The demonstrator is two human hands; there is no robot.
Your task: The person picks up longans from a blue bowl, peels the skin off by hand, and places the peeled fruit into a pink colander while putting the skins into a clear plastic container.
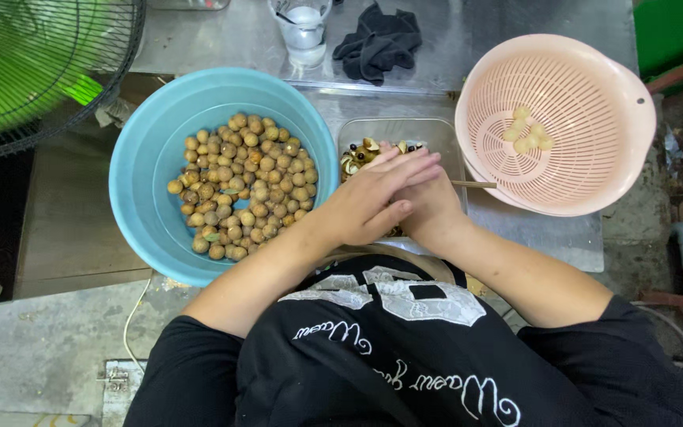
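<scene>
Both hands meet over the clear rectangular tray [436, 134] of brown shells and dark seeds: left hand [373, 198] lies flat, fingers stretched across the right hand [428, 207], whose grip is hidden, a thin stick [474, 184] jutting out beside it. Blue basin [148, 158], left, holds unpeeled brown longans [247, 186]. Pink colander [594, 79], right, holds a few peeled pale fruits [527, 136].

The left hand [373, 198] is laid over the right hand [428, 207] above a clear tray [405, 130] of peels and dark seeds; a thin stick [474, 184] juts from beneath; a blue basin [152, 158] of brown longans [247, 186] is set left; a pink colander [594, 158] with peeled fruit [526, 134] is set right.
</scene>
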